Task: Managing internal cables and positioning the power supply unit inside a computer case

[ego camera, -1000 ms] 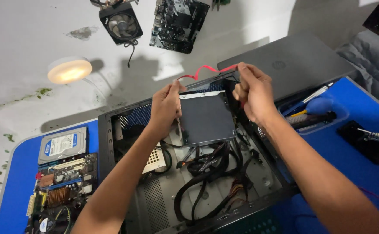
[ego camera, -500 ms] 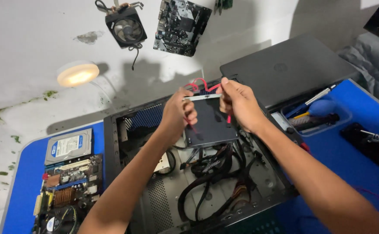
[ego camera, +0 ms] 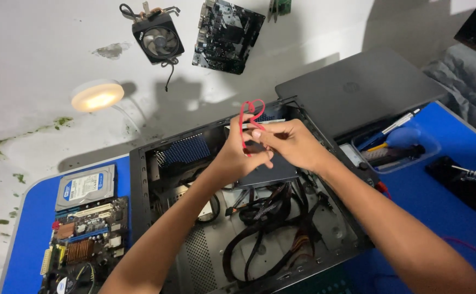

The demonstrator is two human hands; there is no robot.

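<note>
Nearest me, black cables point(ego camera: 265, 228) tangle on the floor of the open computer case point(ego camera: 140, 179), which sits mid-table on the blue table point(ego camera: 31, 228). Above them my left hand point(ego camera: 238, 158) and right hand point(ego camera: 292, 144) meet over a dark drive point(ego camera: 273, 174) near the case's far edge, fingers pinched shut on a red cable point(ego camera: 249, 117) looping upward. Beyond, a closed laptop point(ego camera: 358, 90) lies at the far right corner.
</note>
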